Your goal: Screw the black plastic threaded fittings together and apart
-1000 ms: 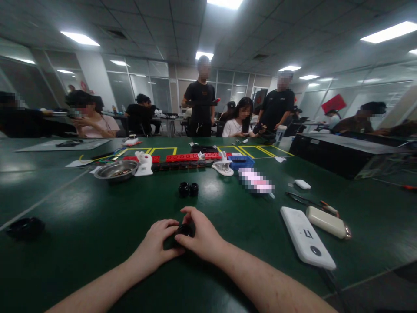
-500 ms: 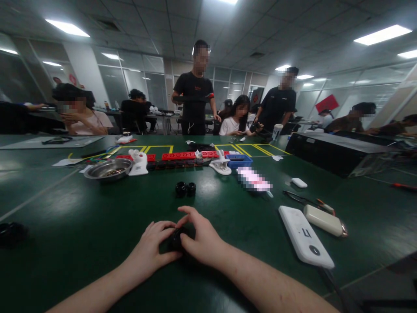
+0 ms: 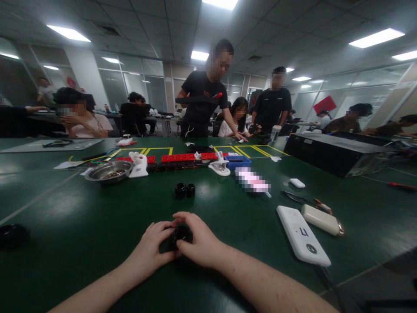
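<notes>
Both my hands rest on the green table (image 3: pixel 81 226) close to me, curled around one small black round part (image 3: pixel 181 234). My left hand (image 3: pixel 153 245) grips it from the left, fingers bent over its side. My right hand (image 3: pixel 198 243) covers it from the right, thumb and fingers pinched on its rim. Most of the part is hidden between my fingers. Two more black round parts (image 3: pixel 185 190) sit side by side on the table a little beyond my hands.
A white flat device (image 3: pixel 302 234) and a cream case (image 3: pixel 321 219) lie at my right. A metal bowl (image 3: pixel 109 171), red strips (image 3: pixel 182 157) and a blue tray (image 3: pixel 239 161) stand farther back. A black object (image 3: pixel 11 234) sits far left. Several people stand or sit beyond the table.
My right fingers have folded down onto the black part. A standing person across the table has leaned forward and put a hand on it. The view shifted slightly.
</notes>
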{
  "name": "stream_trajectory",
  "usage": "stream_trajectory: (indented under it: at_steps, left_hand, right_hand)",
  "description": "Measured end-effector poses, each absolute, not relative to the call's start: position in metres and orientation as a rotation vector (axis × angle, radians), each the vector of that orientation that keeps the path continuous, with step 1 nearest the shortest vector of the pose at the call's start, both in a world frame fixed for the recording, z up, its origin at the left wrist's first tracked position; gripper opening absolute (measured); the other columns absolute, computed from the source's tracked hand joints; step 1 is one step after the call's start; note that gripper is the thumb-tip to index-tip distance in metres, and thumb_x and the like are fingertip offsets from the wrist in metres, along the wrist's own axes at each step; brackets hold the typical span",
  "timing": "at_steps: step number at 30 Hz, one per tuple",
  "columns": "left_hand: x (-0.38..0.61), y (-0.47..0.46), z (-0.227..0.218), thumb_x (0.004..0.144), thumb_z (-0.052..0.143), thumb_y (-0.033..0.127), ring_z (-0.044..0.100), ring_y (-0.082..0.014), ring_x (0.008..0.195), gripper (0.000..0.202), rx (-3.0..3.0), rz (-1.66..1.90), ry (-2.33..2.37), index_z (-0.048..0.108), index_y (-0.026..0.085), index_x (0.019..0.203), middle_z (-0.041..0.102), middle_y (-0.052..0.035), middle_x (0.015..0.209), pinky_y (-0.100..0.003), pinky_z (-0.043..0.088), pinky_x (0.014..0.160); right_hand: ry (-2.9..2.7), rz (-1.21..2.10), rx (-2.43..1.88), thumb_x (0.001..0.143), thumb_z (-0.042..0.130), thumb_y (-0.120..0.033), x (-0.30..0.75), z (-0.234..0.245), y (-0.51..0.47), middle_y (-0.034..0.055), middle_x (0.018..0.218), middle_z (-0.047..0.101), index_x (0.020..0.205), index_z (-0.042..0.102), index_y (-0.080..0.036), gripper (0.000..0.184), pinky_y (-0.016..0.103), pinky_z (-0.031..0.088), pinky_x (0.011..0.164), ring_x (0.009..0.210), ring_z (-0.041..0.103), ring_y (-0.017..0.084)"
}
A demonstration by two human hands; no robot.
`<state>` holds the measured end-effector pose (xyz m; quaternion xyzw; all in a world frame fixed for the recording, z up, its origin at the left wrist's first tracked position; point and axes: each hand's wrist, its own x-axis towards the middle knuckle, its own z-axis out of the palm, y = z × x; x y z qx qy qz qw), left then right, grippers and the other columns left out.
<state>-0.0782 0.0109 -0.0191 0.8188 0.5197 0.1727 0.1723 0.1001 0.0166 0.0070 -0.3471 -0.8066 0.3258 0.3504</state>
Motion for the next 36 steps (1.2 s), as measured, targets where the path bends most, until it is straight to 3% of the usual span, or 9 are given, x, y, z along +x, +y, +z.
stream_trajectory:
  at_steps: [4,10,14,18,21,25,28,33,36]
  left_hand:
    - [-0.0782,0.0101,-0.0155,0.071,0.057,0.043,0.044,-0.0269,0.109,0.037,2.306,0.479,1.463,0.057,0.028,0.105,0.051,-0.0038,0.115,-0.051,0.026,0.098]
    - [-0.0780,0.0109,-0.0176,0.069,0.057,0.044,0.043,-0.0281,0.111,0.037,2.326,0.490,1.475,0.058,0.028,0.103,0.051,-0.0044,0.117,-0.053,0.023,0.099]
    - [-0.0789,0.0114,-0.0180,0.070,0.057,0.045,0.043,-0.0280,0.110,0.037,2.303,0.487,1.473,0.058,0.028,0.103,0.051,-0.0041,0.116,-0.054,0.023,0.098]
    - [-0.0785,0.0104,-0.0156,0.069,0.059,0.043,0.044,-0.0272,0.109,0.039,2.292,0.505,1.456,0.057,0.027,0.104,0.051,-0.0047,0.115,-0.052,0.027,0.097]
    - [-0.0776,0.0098,-0.0145,0.070,0.058,0.042,0.044,-0.0273,0.109,0.037,2.303,0.506,1.449,0.058,0.027,0.103,0.052,-0.0047,0.114,-0.053,0.024,0.098]
    - [-0.0768,0.0103,-0.0144,0.070,0.058,0.044,0.041,-0.0280,0.111,0.037,2.313,0.492,1.442,0.057,0.027,0.104,0.050,-0.0051,0.117,-0.054,0.019,0.100]
    - [-0.0766,0.0104,-0.0138,0.070,0.057,0.045,0.042,-0.0282,0.111,0.037,2.294,0.482,1.449,0.058,0.026,0.103,0.050,-0.0055,0.116,-0.054,0.021,0.099]
    - [-0.0764,0.0085,-0.0114,0.070,0.058,0.041,0.043,-0.0279,0.109,0.036,2.289,0.508,1.438,0.058,0.026,0.104,0.051,-0.0053,0.114,-0.052,0.028,0.096]
    - [-0.0771,0.0086,-0.0120,0.071,0.057,0.042,0.043,-0.0278,0.109,0.035,2.291,0.502,1.435,0.058,0.027,0.103,0.052,-0.0045,0.114,-0.052,0.028,0.097]
  right_hand:
    - [-2.036,0.760,-1.054,0.059,0.071,-0.029,0.0981,0.0045,0.0173,0.0045,0.099,0.052,0.105,0.048,-0.019,0.052,0.034,0.041,0.081,0.093,0.048,0.019]
    - [-2.111,0.842,-0.925,0.065,0.056,-0.007,0.1001,0.0081,0.0145,0.0032,0.104,0.053,0.116,0.040,-0.021,0.056,0.032,0.038,0.088,0.101,0.046,0.017]
    - [-2.038,0.789,-0.983,0.065,0.063,-0.020,0.1013,0.0102,0.0131,0.0054,0.110,0.049,0.117,0.039,-0.021,0.057,0.034,0.038,0.088,0.103,0.045,0.019]
    - [-1.993,0.707,-1.121,0.062,0.068,-0.033,0.1006,0.0075,0.0165,0.0043,0.096,0.052,0.108,0.046,-0.019,0.053,0.035,0.042,0.079,0.091,0.049,0.020]
    - [-2.075,0.748,-1.056,0.065,0.063,-0.021,0.0999,0.0060,0.0174,0.0030,0.093,0.055,0.108,0.046,-0.019,0.047,0.033,0.042,0.079,0.089,0.050,0.018]
    - [-2.150,0.812,-0.906,0.064,0.053,-0.007,0.1006,0.0086,0.0141,0.0050,0.108,0.053,0.117,0.040,-0.019,0.057,0.032,0.037,0.090,0.104,0.046,0.018]
    - [-2.111,0.791,-0.947,0.066,0.057,-0.014,0.1012,0.0107,0.0122,0.0068,0.114,0.048,0.121,0.037,-0.020,0.058,0.035,0.035,0.091,0.107,0.043,0.019]
    - [-2.013,0.676,-1.117,0.063,0.067,-0.031,0.0989,0.0075,0.0145,0.0055,0.098,0.051,0.107,0.046,-0.018,0.050,0.035,0.041,0.081,0.092,0.047,0.020]
    - [-2.060,0.722,-1.088,0.064,0.064,-0.023,0.0974,0.0060,0.0143,0.0040,0.094,0.052,0.107,0.046,-0.019,0.047,0.034,0.042,0.079,0.089,0.049,0.019]
